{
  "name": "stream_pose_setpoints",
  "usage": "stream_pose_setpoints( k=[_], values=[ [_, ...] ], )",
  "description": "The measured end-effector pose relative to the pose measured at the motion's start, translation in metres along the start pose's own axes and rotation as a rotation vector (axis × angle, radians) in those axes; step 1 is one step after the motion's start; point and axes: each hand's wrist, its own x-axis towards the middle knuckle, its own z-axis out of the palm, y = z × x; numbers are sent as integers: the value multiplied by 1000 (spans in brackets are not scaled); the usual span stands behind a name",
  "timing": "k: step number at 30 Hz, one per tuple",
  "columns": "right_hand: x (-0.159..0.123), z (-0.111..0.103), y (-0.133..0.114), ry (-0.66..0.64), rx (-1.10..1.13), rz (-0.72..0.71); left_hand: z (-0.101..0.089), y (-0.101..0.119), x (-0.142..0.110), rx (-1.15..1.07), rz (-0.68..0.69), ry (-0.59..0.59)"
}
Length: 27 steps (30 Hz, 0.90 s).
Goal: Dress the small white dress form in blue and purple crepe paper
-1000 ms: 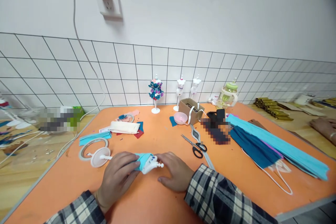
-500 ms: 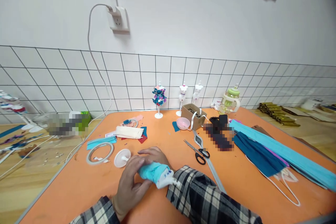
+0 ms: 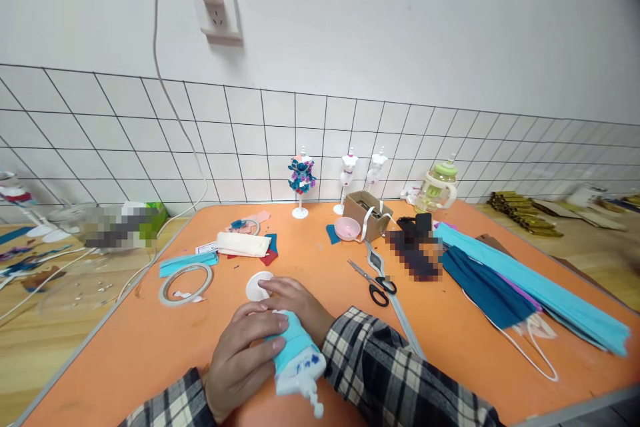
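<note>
A small white dress form (image 3: pixel 303 383) wrapped in light blue fabric (image 3: pixel 293 343) lies tilted between my hands, its neck knob toward me and its round white base (image 3: pixel 257 287) pointing away. My left hand (image 3: pixel 245 347) is wrapped round the blue-covered body from the left, fingers over the top. From the right, my right hand (image 3: pixel 295 303) reaches across the far end near the base, fingers bent over it. The right fingertips and the stand's stem are partly hidden.
Black-handled scissors (image 3: pixel 375 283) and a grey zipper strip (image 3: pixel 400 317) lie right of my hands. A tape roll (image 3: pixel 186 285) and folded white cloth (image 3: pixel 243 244) are at left. Behind stand dress forms (image 3: pixel 301 177), a pink bowl (image 3: pixel 347 229) and a cardboard box (image 3: pixel 367 213). Blue fabrics (image 3: pixel 490 287) lie right.
The wrapped dress form has turned, its neck end swinging nearer to me and its base moving right and away. My left hand has shifted further over the blue fabric.
</note>
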Motion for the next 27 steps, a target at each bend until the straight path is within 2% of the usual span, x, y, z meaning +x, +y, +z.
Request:
stream_pose_setpoints(
  k=[3, 7, 8, 10, 15, 18, 21, 23, 27],
  values=[
    [-1, -10, -1, 103, -27, 57, 1, -2, -6, -91, -76, 41],
    [-1, -23, 1, 293, -7, 251, 13, -14, -12, -197, -451, 197],
    [-1, -24, 1, 332, 4, 296, 17, -18, -13, -226, -537, 187],
    [-1, -24, -2, 393, 24, 365, 24, -25, -14, -308, -653, 83],
    [3, -14, -17, 469, 133, 462, 39, -29, -16, -679, -848, -189],
    [5, -9, -21, 493, 199, 501, 43, -26, -14, -733, -962, -346],
    [4, -9, -20, 503, 235, 505, 42, -23, -10, -645, -1008, -339],
    [3, -13, -16, 498, 240, 445, 39, -22, -6, -597, -1016, -314],
    [5, -32, -6, 592, 264, 360, 34, -22, -2, -476, -1095, -241]
  ],
)
